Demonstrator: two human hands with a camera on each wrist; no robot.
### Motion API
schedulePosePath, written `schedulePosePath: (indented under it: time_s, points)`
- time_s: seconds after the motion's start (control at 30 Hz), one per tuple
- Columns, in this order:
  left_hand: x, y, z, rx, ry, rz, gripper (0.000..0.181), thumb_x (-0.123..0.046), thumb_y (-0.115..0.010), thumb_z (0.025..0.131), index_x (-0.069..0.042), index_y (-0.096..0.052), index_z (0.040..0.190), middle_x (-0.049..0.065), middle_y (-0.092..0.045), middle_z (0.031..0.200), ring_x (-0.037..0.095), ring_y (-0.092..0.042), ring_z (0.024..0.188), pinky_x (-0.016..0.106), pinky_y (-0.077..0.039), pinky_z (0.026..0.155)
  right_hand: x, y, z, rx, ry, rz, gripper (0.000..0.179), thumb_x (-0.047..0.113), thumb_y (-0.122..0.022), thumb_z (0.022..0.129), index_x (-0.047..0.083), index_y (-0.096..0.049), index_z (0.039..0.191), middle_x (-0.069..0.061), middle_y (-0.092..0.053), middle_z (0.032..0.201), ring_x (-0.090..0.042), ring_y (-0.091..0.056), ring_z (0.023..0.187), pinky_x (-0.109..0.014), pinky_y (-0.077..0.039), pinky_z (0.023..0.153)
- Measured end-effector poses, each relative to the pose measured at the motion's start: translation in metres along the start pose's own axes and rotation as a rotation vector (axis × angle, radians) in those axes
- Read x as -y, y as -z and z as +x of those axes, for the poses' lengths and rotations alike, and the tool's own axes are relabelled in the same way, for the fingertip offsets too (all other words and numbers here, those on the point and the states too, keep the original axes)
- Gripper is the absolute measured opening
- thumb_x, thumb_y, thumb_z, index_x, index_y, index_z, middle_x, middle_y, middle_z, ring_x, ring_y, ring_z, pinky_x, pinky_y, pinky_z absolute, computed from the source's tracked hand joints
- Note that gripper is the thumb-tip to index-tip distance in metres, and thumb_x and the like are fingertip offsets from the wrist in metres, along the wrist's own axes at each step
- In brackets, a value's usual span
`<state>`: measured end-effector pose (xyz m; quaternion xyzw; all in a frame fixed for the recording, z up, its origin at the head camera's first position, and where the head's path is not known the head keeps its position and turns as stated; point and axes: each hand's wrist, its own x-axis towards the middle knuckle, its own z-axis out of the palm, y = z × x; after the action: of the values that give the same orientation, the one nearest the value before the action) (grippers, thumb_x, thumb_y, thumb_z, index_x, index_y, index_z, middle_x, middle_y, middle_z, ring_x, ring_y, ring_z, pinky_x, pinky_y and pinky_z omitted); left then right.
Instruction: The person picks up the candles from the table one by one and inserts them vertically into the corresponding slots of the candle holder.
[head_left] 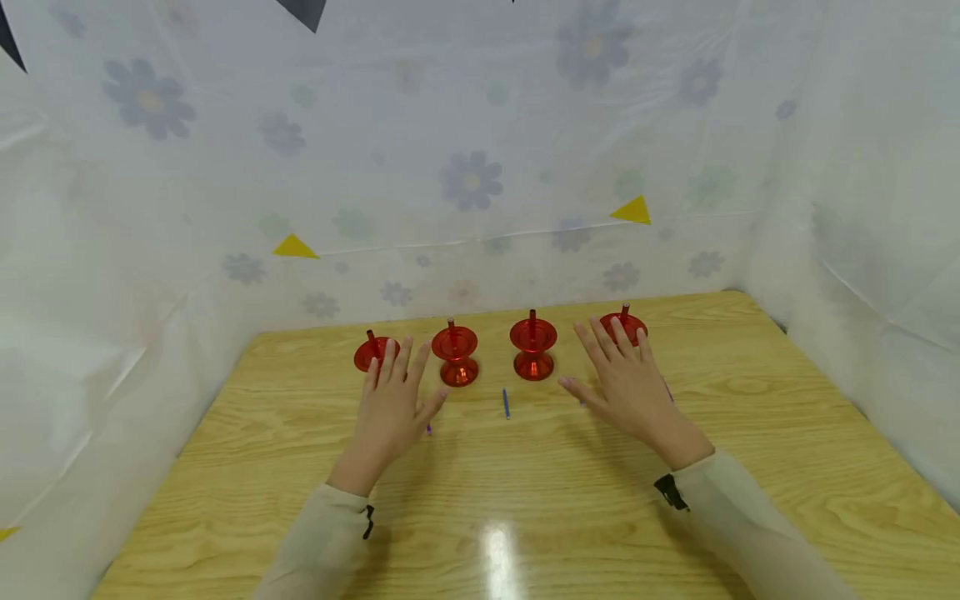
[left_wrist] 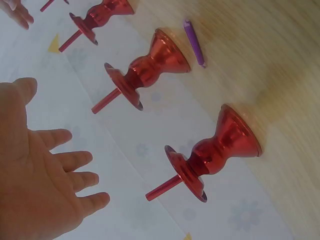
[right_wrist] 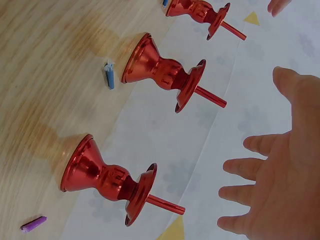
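Note:
Several red metal candle holders stand in a row: a far-left one (head_left: 363,357), two in the middle, the left (head_left: 457,371) and the right (head_left: 533,365), and a far-right one (head_left: 633,327). Each has a dish and a thin upright tube on top. My left hand (head_left: 390,417) is spread in the air before the far-left holder, holding nothing. Likewise my right hand (head_left: 628,392) hovers with fingers spread, partly covering the far-right holder. Small candles lie in front of the row: a blue one (head_left: 506,404), a purple one (left_wrist: 195,44), another blue one (right_wrist: 109,76) and another purple one (right_wrist: 34,224).
The wood-grain table (head_left: 480,475) carries everything. White flowered sheeting (head_left: 390,183) hangs behind it and along both sides. Yellow triangles (head_left: 296,247) mark the back sheet.

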<state>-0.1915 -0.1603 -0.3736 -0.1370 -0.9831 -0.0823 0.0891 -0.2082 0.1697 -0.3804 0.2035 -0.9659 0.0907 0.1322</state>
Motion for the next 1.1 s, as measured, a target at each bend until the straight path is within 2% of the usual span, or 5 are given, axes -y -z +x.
schedulePosePath:
  time_s: [0.23, 0.33, 0.7, 0.87, 1.1]
  points:
    - [0.004, 0.003, 0.0, -0.041, -0.006, -0.033, 0.068, -0.048, -0.041, 0.101, -0.015, -0.018, 0.156, 0.014, -0.013, 0.159, 0.033, -0.004, 0.147, 0.051, -0.005, 0.117, 0.001, 0.002, 0.003, -0.009, 0.009, 0.002, 0.082, 0.059, -0.046, 0.095, 0.014, -0.014, 0.156, -0.016, -0.014, 0.159, -0.04, -0.008, 0.145, -0.062, -0.003, 0.113]
    - [0.006, 0.006, 0.001, -0.081, -0.016, -0.04, 0.064, -0.044, -0.044, 0.101, -0.012, -0.025, 0.154, 0.016, -0.02, 0.158, 0.033, -0.009, 0.146, 0.051, -0.008, 0.117, 0.002, 0.004, 0.005, -0.028, 0.022, -0.002, 0.081, 0.058, -0.047, 0.095, 0.013, -0.017, 0.156, -0.017, -0.017, 0.158, -0.04, -0.01, 0.145, -0.062, -0.005, 0.113]
    - [0.018, 0.019, 0.006, -0.312, -0.115, -0.091, 0.052, -0.028, -0.059, 0.097, -0.004, -0.047, 0.141, 0.019, -0.043, 0.145, 0.038, -0.031, 0.138, 0.053, -0.023, 0.113, 0.012, 0.016, 0.017, -0.123, 0.077, 0.036, 0.076, 0.054, -0.049, 0.095, 0.011, -0.025, 0.154, -0.014, -0.029, 0.155, -0.038, -0.017, 0.144, -0.06, -0.01, 0.113]
    - [0.028, 0.023, 0.009, -0.405, -0.156, -0.154, 0.05, -0.02, -0.065, 0.094, 0.001, -0.05, 0.137, 0.021, -0.05, 0.138, 0.041, -0.038, 0.133, 0.06, -0.032, 0.105, 0.019, 0.021, 0.022, -0.129, 0.104, 0.076, 0.074, 0.052, -0.051, 0.096, 0.012, -0.026, 0.153, -0.013, -0.032, 0.154, -0.038, -0.02, 0.143, -0.06, -0.01, 0.113]
    - [0.043, 0.034, 0.011, -0.451, -0.157, -0.225, 0.054, -0.013, -0.068, 0.091, 0.005, -0.046, 0.137, 0.024, -0.053, 0.133, 0.043, -0.043, 0.129, 0.059, -0.036, 0.103, 0.027, 0.024, 0.033, -0.172, 0.145, 0.144, 0.071, 0.049, -0.051, 0.097, 0.013, -0.027, 0.153, -0.012, -0.037, 0.152, -0.037, -0.023, 0.142, -0.055, -0.008, 0.116]
